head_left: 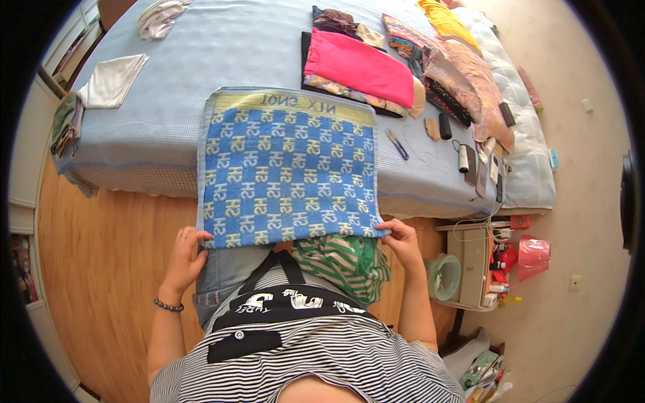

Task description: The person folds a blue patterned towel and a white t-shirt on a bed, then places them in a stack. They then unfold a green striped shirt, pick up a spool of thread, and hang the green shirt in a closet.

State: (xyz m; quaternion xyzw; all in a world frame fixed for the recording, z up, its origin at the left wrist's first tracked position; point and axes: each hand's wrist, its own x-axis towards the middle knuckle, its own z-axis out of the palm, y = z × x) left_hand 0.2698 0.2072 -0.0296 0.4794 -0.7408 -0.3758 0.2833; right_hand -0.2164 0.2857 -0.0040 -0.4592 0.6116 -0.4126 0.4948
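A blue and yellow patterned towel [289, 178] is spread out flat, its far part on the bed and its near edge over my lap. My left hand [188, 252] pinches the towel's near left corner between thumb and fingers. At the near right corner, my right hand [402, 240] grips the towel the same way. Below the towel's near edge, on my lap, lies a bunched green and pink striped cloth [346, 265], partly covered by the towel.
The bed [168, 94] has a light blue cover. Folded clothes, a pink one [359, 67] on top, lie beyond the towel. White cloth [113, 80] lies at left. Phones [482, 180] and small items sit at right. A bedside cabinet [470, 265] and green bin [443, 277] stand nearby.
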